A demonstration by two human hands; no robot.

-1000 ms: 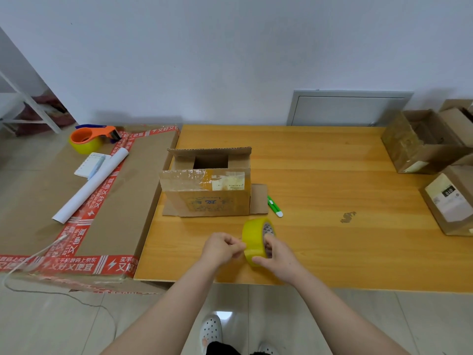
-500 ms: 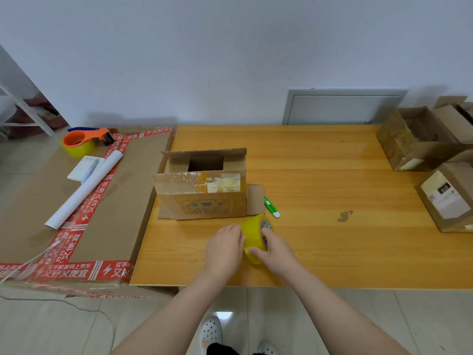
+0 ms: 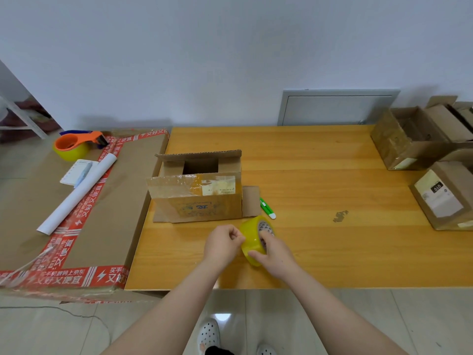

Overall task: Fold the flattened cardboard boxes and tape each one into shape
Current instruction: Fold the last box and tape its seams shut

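A yellow tape roll (image 3: 252,235) stands on edge above the near part of the wooden table (image 3: 320,242). My right hand (image 3: 275,252) grips the roll from the right, fingers reaching into its core. My left hand (image 3: 224,243) is at the roll's left face, thumb and fingertips pinched together at the tape's surface. Just behind the hands stands a partly folded cardboard box (image 3: 198,190) with its top open, old clear tape and a label on its front flap, and one side flap lying flat on the table.
A green and white utility knife (image 3: 267,208) lies right of the box. A large flat carton with red tape (image 3: 76,213) covers the left, carrying an orange tape dispenser (image 3: 76,144), a white paper roll (image 3: 78,193) and a notepad. More cardboard boxes (image 3: 412,139) sit at the right edge.
Both hands and the roll have drifted slightly toward the box. My left hand flattened against the roll's side half a second ago and now pinches at its surface again.
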